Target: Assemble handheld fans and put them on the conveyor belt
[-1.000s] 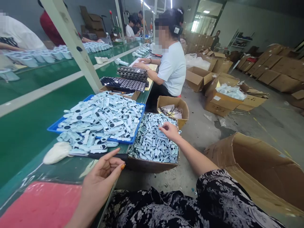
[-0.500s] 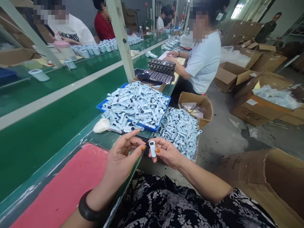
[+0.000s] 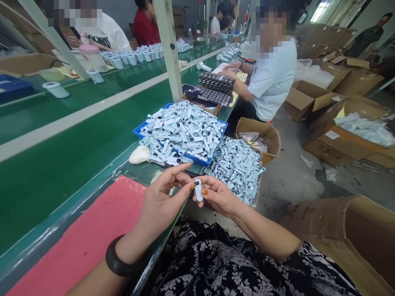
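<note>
One small, pale blue-white piece [image 3: 198, 193] is held up in front of the body, near the edge of the green worktop [image 3: 61, 181] and clear of its surface. It is narrow and smooth, slightly wider and rounded at the top, where a dark patch sits against the light body; its lower end is rounded too, and it stands nearly upright with a slight tilt. The right hand [image 3: 220, 198] pinches it from the side, thumb on the near face and the other fingers curled behind. The left hand [image 3: 166, 199] meets its upper end: the thumb tip and a bent finger come together just at the dark patch, while the index finger stretches out above them. Whether those left fingers grip anything of their own is too small to tell. Beyond the hands, a heap of similar parts [image 3: 185, 127], many with dark round spots, overfills a blue tray [image 3: 139, 128], and a second mass of them [image 3: 237, 168] lies lower down beside the worktop. A white-headed tool [image 3: 139, 155] rests before the tray, and a red sheet [image 3: 86, 238] lies near the left forearm.
</note>
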`<state>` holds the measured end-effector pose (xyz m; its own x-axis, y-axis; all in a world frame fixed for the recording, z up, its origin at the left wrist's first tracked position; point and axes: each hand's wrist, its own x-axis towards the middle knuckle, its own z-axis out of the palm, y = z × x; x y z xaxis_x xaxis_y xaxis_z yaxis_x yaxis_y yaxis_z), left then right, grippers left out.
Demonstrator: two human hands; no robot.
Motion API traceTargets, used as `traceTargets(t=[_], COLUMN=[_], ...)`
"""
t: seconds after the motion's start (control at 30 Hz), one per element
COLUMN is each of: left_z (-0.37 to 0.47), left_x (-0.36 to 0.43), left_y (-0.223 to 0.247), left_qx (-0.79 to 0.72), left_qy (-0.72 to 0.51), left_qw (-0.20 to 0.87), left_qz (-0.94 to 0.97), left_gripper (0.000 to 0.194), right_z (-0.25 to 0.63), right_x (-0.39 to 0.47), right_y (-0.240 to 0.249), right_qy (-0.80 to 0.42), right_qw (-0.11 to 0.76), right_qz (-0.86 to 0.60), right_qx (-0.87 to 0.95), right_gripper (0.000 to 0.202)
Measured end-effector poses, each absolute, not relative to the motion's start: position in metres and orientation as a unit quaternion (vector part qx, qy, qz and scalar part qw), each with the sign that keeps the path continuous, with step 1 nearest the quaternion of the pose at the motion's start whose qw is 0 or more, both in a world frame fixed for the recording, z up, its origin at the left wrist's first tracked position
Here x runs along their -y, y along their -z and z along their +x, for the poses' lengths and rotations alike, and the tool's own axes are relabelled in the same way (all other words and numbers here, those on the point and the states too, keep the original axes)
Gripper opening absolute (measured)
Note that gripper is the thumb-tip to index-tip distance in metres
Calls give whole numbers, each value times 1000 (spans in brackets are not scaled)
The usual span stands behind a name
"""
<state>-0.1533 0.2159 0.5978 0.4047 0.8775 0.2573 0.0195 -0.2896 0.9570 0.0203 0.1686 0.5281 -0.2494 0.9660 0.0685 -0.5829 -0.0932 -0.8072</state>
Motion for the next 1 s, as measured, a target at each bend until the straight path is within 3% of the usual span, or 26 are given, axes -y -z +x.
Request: traceTargets(t=[0.2,0.47,0.87,1.0], left_z=[-155,-154,-154,-154], left_x=[-216,-215,-210,-218], left_y=[-597,-596,-596,-590], left_qx=[-335,-355,-360,-394], left_qy=[-416,-407,-403,-364], left_qw=[526,472,191,255], left_qz=[662,697,819,805], left_gripper=[36,29,19,27], right_z=[20,21,21,20], right_x=[-170,-170,-174,-175], right_y=[-530,-529,-519,-524], right_qy=[-690,-689,-635,-635], right_qw=[567,557,573,587], right_qz=[-232,-261,-302,-279], right_qx=[387,384,421,418], right_gripper=[40,40,42,39])
